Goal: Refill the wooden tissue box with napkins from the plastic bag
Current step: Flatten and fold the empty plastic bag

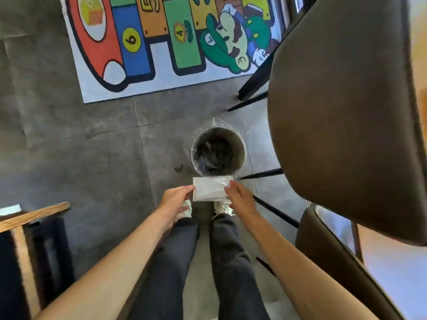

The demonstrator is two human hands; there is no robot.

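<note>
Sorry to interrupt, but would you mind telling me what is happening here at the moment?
A person stands on a grey floor, holding a plastic-wrapped napkin pack in both hands. The left hand pinches its left edge, and the right hand grips the right end, where the wrap is crinkled. The pack is held in front of a lined bin. A chair stands to the right. The wooden tissue box is not clearly in view.

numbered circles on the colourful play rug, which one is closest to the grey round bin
The yellow circle with a 4 on the green panel of the colourful play rug. The yellow circle with a 6 sits farther left, away from the grey round bin.
</note>
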